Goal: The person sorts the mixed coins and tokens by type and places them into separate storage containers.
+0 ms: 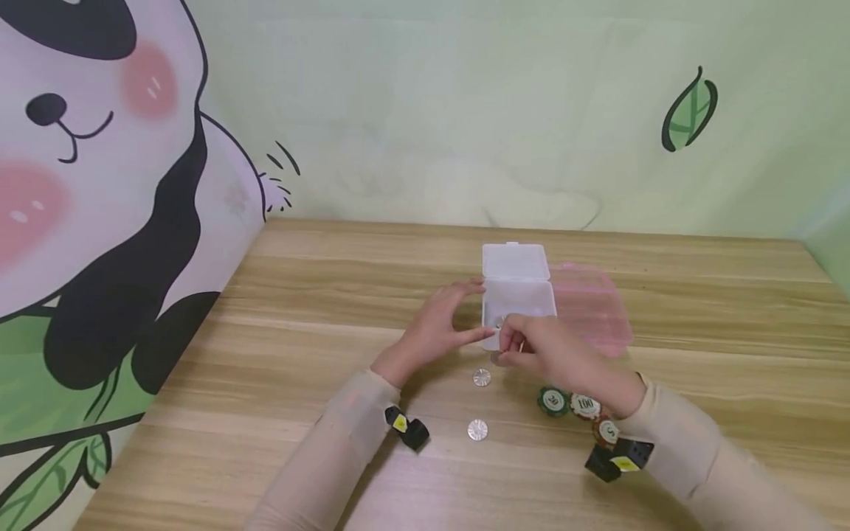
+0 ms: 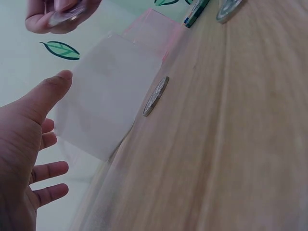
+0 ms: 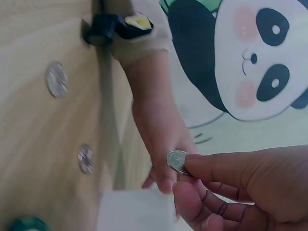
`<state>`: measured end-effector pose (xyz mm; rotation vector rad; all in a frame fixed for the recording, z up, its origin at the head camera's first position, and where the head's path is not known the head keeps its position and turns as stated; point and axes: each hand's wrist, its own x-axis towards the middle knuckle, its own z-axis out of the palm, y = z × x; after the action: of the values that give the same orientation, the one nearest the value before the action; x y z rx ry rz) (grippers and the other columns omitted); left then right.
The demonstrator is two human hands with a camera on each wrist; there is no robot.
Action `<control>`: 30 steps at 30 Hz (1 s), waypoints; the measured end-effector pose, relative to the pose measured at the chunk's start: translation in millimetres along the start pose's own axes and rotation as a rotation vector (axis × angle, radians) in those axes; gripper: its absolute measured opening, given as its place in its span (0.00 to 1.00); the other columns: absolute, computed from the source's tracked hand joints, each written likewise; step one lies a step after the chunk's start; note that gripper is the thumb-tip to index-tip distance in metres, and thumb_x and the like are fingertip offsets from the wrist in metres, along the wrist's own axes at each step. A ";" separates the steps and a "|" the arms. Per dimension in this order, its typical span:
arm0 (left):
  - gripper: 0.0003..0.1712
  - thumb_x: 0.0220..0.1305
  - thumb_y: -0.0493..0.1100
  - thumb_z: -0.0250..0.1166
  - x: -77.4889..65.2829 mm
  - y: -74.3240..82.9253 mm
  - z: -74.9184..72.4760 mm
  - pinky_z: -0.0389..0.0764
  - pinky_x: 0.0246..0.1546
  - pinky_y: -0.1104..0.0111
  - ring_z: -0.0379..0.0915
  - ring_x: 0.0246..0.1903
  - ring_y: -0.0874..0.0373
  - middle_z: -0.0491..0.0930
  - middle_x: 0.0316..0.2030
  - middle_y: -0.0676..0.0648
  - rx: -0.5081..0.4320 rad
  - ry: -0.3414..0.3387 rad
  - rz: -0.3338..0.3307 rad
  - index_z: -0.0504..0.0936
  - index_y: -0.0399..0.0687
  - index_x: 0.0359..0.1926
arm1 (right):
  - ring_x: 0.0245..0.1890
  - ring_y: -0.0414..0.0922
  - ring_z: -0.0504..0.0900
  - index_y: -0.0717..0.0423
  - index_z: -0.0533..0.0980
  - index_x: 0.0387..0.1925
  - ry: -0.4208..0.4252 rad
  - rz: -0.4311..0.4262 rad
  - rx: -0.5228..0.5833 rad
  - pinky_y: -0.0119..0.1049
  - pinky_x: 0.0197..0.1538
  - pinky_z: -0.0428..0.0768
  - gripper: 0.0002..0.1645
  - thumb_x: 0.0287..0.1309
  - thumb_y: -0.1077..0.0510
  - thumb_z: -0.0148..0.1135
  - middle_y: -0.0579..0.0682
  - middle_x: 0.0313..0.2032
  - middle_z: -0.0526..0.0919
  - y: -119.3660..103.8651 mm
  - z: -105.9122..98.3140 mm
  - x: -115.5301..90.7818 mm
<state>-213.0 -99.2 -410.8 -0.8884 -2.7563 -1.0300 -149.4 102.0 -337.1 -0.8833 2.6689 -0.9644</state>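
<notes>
A white plastic box stands on the table, its hinged lid swung back. My left hand is at the box's left side, fingers and thumb spread and mostly straight, with the thumb reaching along the near side. Over the front of the box, my right hand pinches a silver coin between thumb and fingers. On the wood in front of the box lie two more silver coins, a nearer coin and a farther coin. My right hand hides part of the box's inside.
Right of the box sits a translucent pink container. Poker chips lie beneath my right forearm: a green chip, a white chip marked 100 and a red chip. A panda-printed backdrop rises behind the wooden table.
</notes>
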 end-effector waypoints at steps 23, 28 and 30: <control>0.40 0.55 0.58 0.69 1.1 -1.2 0.1 0.58 0.72 0.54 0.60 0.69 0.50 0.66 0.69 0.48 0.014 -0.012 -0.024 0.68 0.49 0.66 | 0.25 0.42 0.73 0.59 0.74 0.29 -0.025 0.191 -0.140 0.29 0.28 0.71 0.07 0.56 0.62 0.65 0.50 0.26 0.79 46.8 -14.6 56.9; 0.40 0.55 0.57 0.70 0.6 -0.4 0.8 0.59 0.71 0.54 0.61 0.69 0.50 0.66 0.69 0.48 0.003 -0.008 -0.019 0.68 0.48 0.65 | 0.23 0.41 0.70 0.58 0.73 0.25 -0.059 0.208 -0.205 0.29 0.27 0.67 0.09 0.56 0.61 0.66 0.48 0.21 0.75 47.5 -8.4 63.5; 0.39 0.56 0.57 0.69 0.5 -0.2 0.8 0.59 0.71 0.54 0.60 0.69 0.51 0.66 0.69 0.48 0.004 -0.007 -0.017 0.68 0.49 0.65 | 0.23 0.41 0.70 0.58 0.73 0.24 -0.077 0.214 -0.237 0.29 0.26 0.67 0.10 0.56 0.60 0.66 0.48 0.20 0.75 46.9 -6.7 65.7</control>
<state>-213.4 -98.5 -411.4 -0.8717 -2.7755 -1.0257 -227.2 96.0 -358.8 -0.6411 2.7776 -0.5650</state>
